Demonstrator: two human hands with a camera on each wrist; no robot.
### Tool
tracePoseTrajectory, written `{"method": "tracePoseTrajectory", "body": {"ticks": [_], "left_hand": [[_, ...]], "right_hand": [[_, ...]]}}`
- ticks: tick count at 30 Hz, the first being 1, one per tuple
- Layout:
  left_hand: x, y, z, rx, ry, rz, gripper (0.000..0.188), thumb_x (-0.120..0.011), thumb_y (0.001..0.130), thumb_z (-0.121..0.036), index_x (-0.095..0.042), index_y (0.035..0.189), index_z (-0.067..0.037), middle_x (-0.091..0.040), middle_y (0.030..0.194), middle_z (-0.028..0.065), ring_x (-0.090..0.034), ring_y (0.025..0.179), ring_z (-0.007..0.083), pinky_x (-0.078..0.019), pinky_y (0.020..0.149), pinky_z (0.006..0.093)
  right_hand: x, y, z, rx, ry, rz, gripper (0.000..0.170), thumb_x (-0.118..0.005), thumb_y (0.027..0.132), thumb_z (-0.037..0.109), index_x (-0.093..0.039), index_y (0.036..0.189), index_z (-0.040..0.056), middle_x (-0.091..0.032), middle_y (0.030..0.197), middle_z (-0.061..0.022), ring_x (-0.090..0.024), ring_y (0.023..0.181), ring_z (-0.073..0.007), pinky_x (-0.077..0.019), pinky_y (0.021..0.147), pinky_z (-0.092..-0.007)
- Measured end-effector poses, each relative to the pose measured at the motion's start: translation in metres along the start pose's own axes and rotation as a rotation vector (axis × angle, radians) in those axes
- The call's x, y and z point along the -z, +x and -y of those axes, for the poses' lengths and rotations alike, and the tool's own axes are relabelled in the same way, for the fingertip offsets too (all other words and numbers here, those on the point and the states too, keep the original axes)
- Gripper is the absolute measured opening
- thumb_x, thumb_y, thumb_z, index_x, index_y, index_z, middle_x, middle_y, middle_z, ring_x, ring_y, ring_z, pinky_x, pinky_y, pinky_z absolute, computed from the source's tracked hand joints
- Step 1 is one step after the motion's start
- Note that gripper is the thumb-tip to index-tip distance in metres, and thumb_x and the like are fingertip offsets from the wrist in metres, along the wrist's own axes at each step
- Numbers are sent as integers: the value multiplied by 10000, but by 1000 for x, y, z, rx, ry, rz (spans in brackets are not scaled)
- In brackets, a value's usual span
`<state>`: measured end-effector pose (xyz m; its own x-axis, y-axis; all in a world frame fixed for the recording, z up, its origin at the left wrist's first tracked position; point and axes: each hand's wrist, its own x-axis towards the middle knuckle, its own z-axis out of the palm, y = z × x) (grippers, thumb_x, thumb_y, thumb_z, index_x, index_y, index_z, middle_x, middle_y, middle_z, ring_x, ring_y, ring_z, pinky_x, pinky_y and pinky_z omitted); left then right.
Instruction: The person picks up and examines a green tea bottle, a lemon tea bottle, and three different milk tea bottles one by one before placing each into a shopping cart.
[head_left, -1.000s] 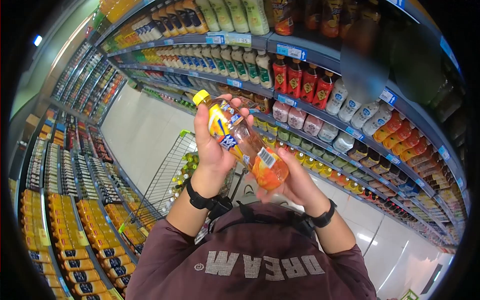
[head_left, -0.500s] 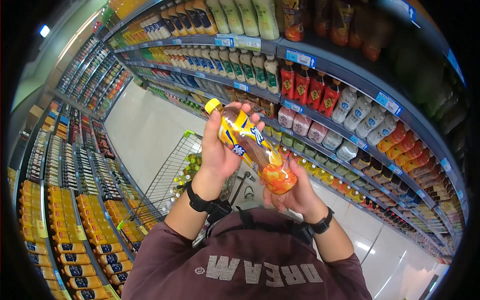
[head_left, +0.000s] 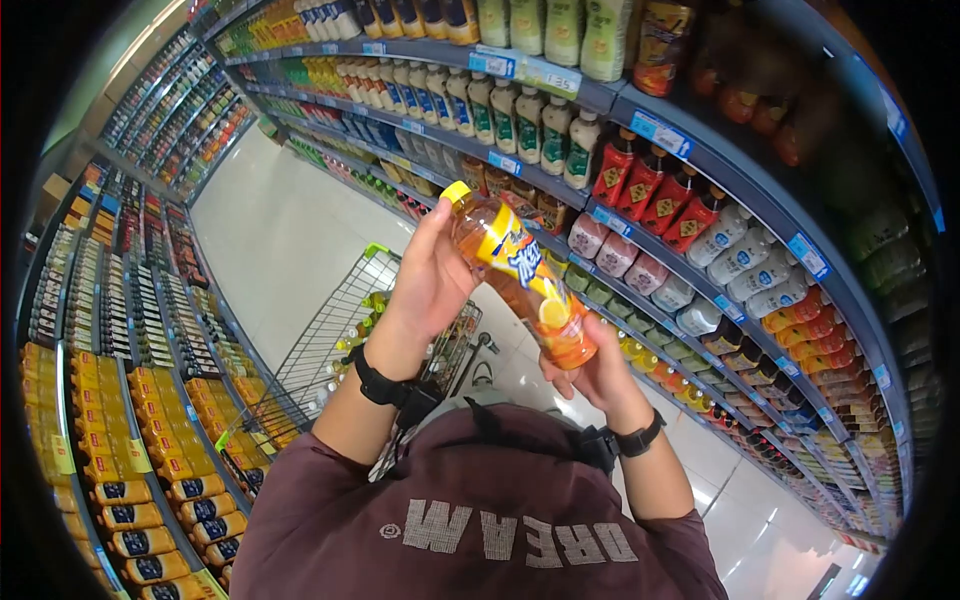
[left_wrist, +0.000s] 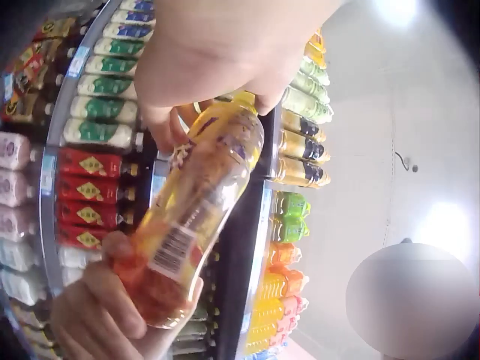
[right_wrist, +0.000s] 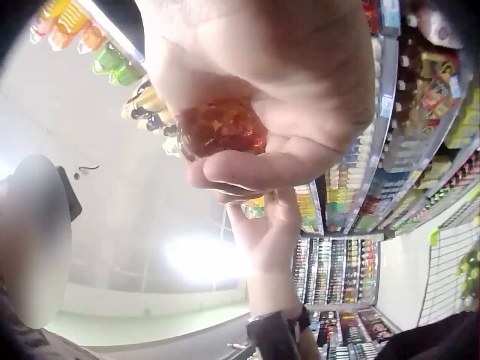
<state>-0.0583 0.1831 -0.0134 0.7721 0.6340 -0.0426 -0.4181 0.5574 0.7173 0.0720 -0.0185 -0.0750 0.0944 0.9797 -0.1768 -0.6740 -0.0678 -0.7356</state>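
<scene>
Amber bottle point(head_left: 525, 275), yellow cap point(head_left: 455, 191) toward eleven o'clock, is held tilted near centre in the head view. Left hand point(head_left: 432, 280) grips its neck end; right hand point(head_left: 602, 375) grips its base. Shopping cart point(head_left: 325, 325) at eight o'clock; stocked shelf point(head_left: 740, 180) at two o'clock.

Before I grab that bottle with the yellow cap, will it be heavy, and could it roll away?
The bottle looks mostly full, so it's probably fairly heavy. Its body looks round, so it could roll if laid on its side. The clear, shiny wall looks like plastic, so it may squash a little when squeezed.
</scene>
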Motion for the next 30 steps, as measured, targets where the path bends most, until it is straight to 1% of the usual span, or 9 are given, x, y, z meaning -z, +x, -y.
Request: {"method": "tracePoseTrajectory", "body": {"ticks": [6,8,10,14,16,19,25,26,30], "left_hand": [[76,21,-22,177,106,-5,489,-419,1102,-455,-609,1313,-58,-658,1349,157,-650,1195,252,-542,1003,440],[101,31,-29,242,59,-64,495,-407,1106,-465,-626,1299,-66,-684,1278,135,-671,1131,225,-568,948,413],[137,35,-33,130,345,-164,461,-434,1106,-432,-670,1242,-60,-708,1146,92,-685,1033,179,-581,852,351],[233,41,-45,-123,737,-376,337,-594,1056,-310,-730,1108,-6,-728,932,46,-689,844,125,-545,749,258],[276,46,-56,-193,1168,-581,322,-749,951,-287,-741,1086,6,-755,901,70,-709,815,129,-559,739,285],[369,56,-47,-132,1315,-760,368,-807,886,-303,-754,1088,0,-766,917,110,-716,826,151,-559,770,304],[529,77,36,19,1211,-750,389,-838,850,-274,-756,1129,-15,-766,965,130,-722,849,198,-565,800,334],[545,82,49,46,1069,-732,392,-847,841,-267,-757,1133,-21,-766,973,128,-723,856,198,-566,807,334],[585,86,91,216,1147,-596,425,-857,826,-271,-750,1177,-56,-771,970,119,-734,891,205,-575,830,355]], "right_hand": [[-5,56,-6,-318,143,-51,820,-345,981,754,-668,1099,10,-596,605,-160,-479,356,-174,-430,381,-236],[16,82,-16,-322,-21,81,738,-372,1023,680,-560,1308,26,-705,932,-152,-664,596,-188,-484,423,-258],[11,100,-19,-376,-329,-117,677,-381,1066,604,-539,1360,16,-721,1013,-180,-695,669,-187,-555,580,-265],[49,111,-43,-211,-848,-338,571,-480,1071,503,-523,1396,34,-708,1109,-126,-699,900,-183,-543,811,-330],[88,102,-60,-227,-867,-418,559,-496,1064,498,-528,1390,45,-706,1100,-125,-702,919,-195,-538,808,-335],[134,72,-84,-357,-814,-620,563,-509,1055,516,-537,1380,57,-707,1098,-121,-701,929,-197,-538,810,-332],[132,43,-104,-519,-745,-782,524,-544,1043,504,-580,1333,69,-705,1095,-99,-694,955,-190,-531,824,-331],[129,42,-105,-527,-746,-798,524,-544,1043,504,-580,1333,69,-705,1095,-99,-694,955,-190,-531,824,-331],[108,51,-105,-547,-830,-775,450,-568,1050,413,-584,1344,72,-703,1093,-88,-679,965,-177,-519,835,-323]]}}
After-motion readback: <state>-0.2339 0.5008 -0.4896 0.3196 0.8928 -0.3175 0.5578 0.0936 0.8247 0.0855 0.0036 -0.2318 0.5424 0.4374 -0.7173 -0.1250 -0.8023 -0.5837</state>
